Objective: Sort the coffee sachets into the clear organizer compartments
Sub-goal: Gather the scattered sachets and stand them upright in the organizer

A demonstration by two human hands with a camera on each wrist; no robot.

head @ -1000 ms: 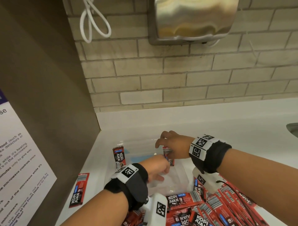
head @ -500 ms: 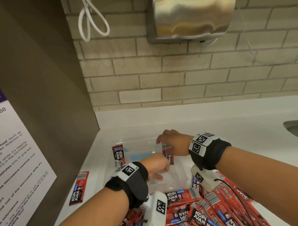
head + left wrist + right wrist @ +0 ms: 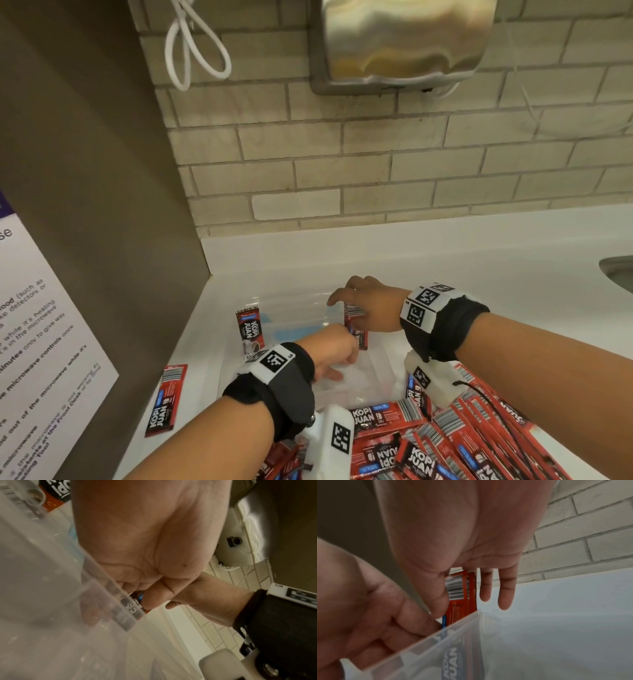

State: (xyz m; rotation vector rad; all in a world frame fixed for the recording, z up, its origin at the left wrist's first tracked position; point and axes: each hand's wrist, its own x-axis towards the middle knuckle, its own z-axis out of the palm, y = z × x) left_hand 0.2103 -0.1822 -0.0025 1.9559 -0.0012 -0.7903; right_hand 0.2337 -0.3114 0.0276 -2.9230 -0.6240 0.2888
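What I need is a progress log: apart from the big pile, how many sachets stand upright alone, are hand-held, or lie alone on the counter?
Upright sachet: 1
Held sachet, in right hand and left hand: 1
Flat sachet on counter: 1
Total: 3

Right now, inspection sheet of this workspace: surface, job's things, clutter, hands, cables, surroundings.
Surface: white counter, sink edge at far right.
Job's things: clear organizer; one sachet standing at its far left; sachet pile in front.
Clutter: loose sachet left of the organizer.
Hands: right hand pinches an upright sachet over the organizer; left hand grips its lower part.
Cables: white cord looped on the wall.
Surroundings: brick wall, steel dispenser, printed notice at left.
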